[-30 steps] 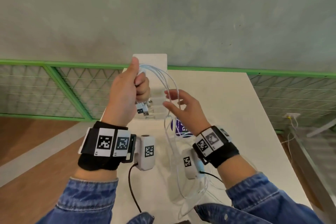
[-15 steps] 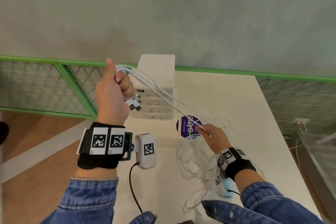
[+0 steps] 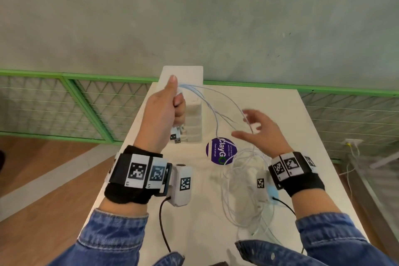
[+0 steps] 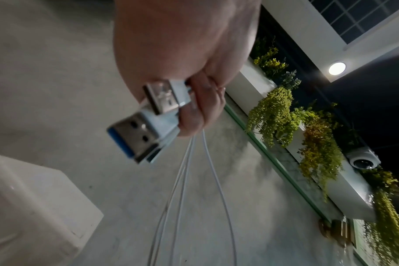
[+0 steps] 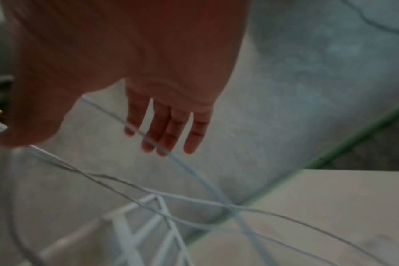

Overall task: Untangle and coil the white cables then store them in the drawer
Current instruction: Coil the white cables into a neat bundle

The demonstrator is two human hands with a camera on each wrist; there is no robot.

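Since half a second ago the right hand [image 3: 262, 134] has risen from the tangle on the worktop [image 3: 269, 106] back up to the hanging strands, and the left hand [image 3: 163, 112] has swung inward, so that it now shows in front of the white drawer unit [image 3: 190, 75] at the back of the worktop.

The white cables [image 3: 218, 112] run from the left hand's grip, held high, down and to the right in loose arcs, then drop into a heap [image 3: 244, 190] on the worktop just under the right wrist. Their long axis therefore slopes from upper left to lower right, and the right hand sits right on that line, about midway along, far closer to the free length than the left.

The left hand's grip is clenched round the cables near their plug ends: the USB plugs [image 4: 146, 115] stick out below the curled fingers [image 4: 207, 100], and the thin leads trail out from the fist.

The right hand's grip is released, fingers [image 5: 169, 133] spread and nearly straight; one strand crosses the fingertips, touching or just in front of them, but nothing is pinched.

Judging from this, the untangling is still in hand and coiling has not begun. The drawers appear closed.
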